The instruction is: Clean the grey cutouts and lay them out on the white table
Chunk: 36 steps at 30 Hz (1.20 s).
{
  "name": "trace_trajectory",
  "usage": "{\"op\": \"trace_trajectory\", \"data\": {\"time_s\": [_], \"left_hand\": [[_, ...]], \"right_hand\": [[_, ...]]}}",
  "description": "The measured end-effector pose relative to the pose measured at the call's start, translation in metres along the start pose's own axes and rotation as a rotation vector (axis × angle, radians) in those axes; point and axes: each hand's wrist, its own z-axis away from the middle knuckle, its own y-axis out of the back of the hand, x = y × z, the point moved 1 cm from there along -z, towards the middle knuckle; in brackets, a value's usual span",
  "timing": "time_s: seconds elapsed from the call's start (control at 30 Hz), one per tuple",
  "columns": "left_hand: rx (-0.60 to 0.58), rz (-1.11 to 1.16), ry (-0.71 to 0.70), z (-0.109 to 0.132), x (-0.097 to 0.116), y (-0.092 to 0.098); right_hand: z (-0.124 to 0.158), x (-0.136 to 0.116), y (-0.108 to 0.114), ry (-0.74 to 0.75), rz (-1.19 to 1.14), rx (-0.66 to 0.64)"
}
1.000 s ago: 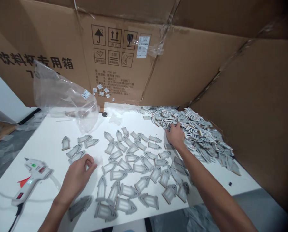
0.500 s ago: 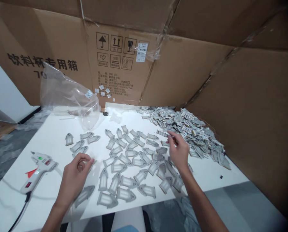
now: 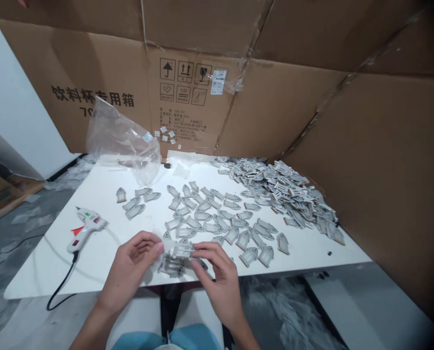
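My left hand [image 3: 129, 267] and my right hand [image 3: 217, 274] meet near the table's front edge. Their fingertips pinch a small grey house-shaped piece [image 3: 180, 250] from both ends, with a whitish translucent scrap [image 3: 159, 260] at its left end. Another grey piece [image 3: 171, 267] lies partly under the held one. Rows of similar pieces [image 3: 202, 216] spread out just beyond my hands. A large heap of striped grey pieces [image 3: 286, 192] lies further right, out of reach of my fingers.
A white glue gun [image 3: 87, 227] with a black cord lies left of my hands on the white table [image 3: 56, 267]. A clear plastic bag [image 3: 124, 143] sits at the back, against tall cardboard box sheets [image 3: 275, 107]. Plastic sheeting covers the floor.
My right hand has moved left from the heap and rows to join my left hand. Both now hold a piece together. The view has tilted up, showing the table's front edge.
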Motion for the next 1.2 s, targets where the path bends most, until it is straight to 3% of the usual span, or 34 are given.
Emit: {"op": "trace_trajectory", "data": {"time_s": [0.2, 0.4, 0.57, 1.0, 1.2], "left_hand": [[-0.007, -0.049, 0.008, 0.020, 0.001, 0.000], [-0.051, -0.114, -0.054, 0.032, 0.000, -0.002], [-0.028, -0.130, -0.136, 0.038, 0.001, -0.009], [0.072, -0.113, -0.115, 0.044, -0.003, -0.025], [0.069, -0.229, -0.233, 0.043, -0.002, -0.029]], "right_hand": [[0.019, -0.017, -0.012, 0.177, 0.043, 0.053], [0.033, -0.023, -0.016, 0.213, 0.074, 0.073], [0.041, -0.022, -0.022, 0.181, 0.028, 0.081], [0.049, -0.015, -0.033, 0.056, -0.052, 0.117], [0.051, -0.012, -0.037, -0.026, -0.170, 0.143]]}}
